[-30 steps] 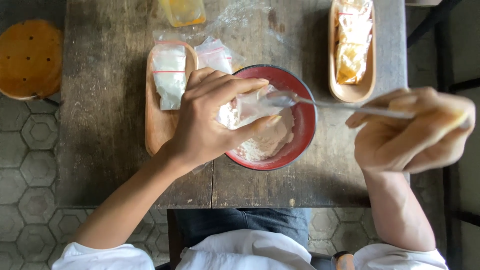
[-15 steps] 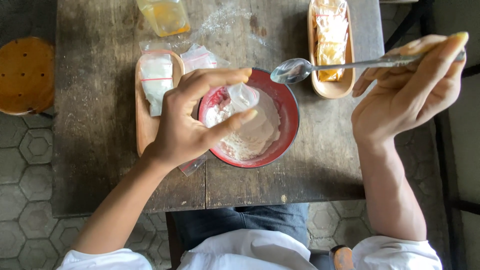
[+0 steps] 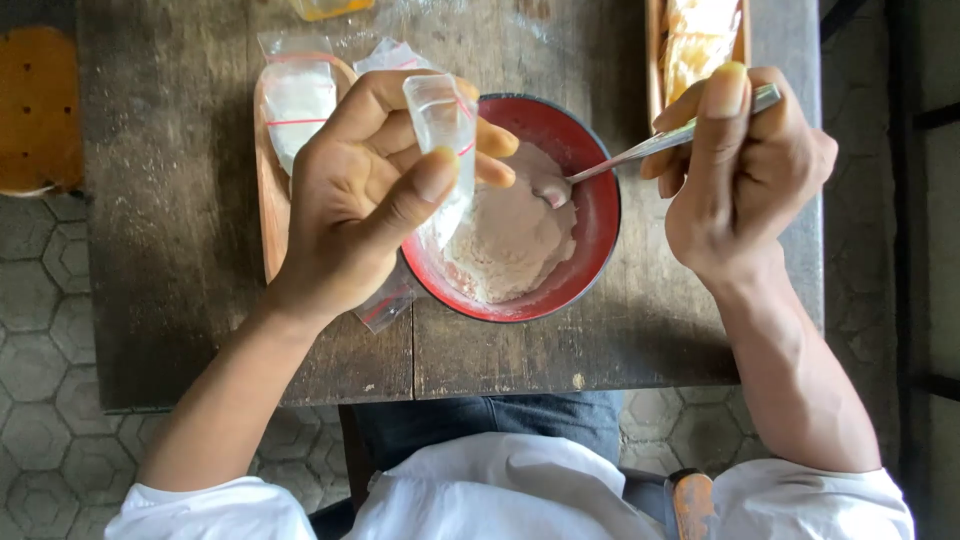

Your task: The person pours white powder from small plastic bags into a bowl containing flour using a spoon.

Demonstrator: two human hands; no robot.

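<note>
A red bowl (image 3: 592,240) with pale powder (image 3: 505,240) sits mid-table. My left hand (image 3: 365,195) grips a small clear plastic bag (image 3: 445,125), tipped over the bowl's left rim with white powder in its lower end. My right hand (image 3: 735,170) holds a metal spoon (image 3: 640,150) by the handle; the spoon's bowl rests in the powder near the middle of the red bowl.
A wooden tray (image 3: 268,215) at the left holds another sealed bag of white powder (image 3: 297,100). A second wooden tray (image 3: 655,40) with yellowish packets lies at the top right. An orange stool (image 3: 40,110) stands left of the dark wooden table (image 3: 180,300).
The spoon has come down from above the bowl's rim into the powder. My left hand has lifted and tilted the bag over the bowl. The camera has moved closer.
</note>
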